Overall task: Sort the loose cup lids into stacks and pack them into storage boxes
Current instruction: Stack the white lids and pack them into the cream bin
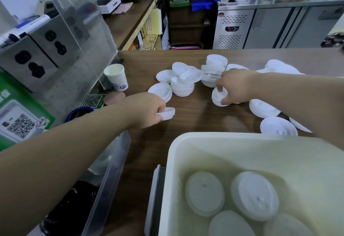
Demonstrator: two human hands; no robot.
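On the brown table [195, 120] sit many loose white lids [182, 87], too jumbled to count, and one paper cup [116, 76]. The left hand [147, 111] curls its fingers round one lid [167, 114]. The right hand [234, 87] pinches a small stack [218, 98]. Four packed lids [204, 193] lie in the white box [204, 138]. Two signs [18, 124] show square codes, words too blurry

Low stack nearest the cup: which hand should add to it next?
Probably left. The left hand holds a lid just short of the low stack; the right hand grips another stack, farther off.
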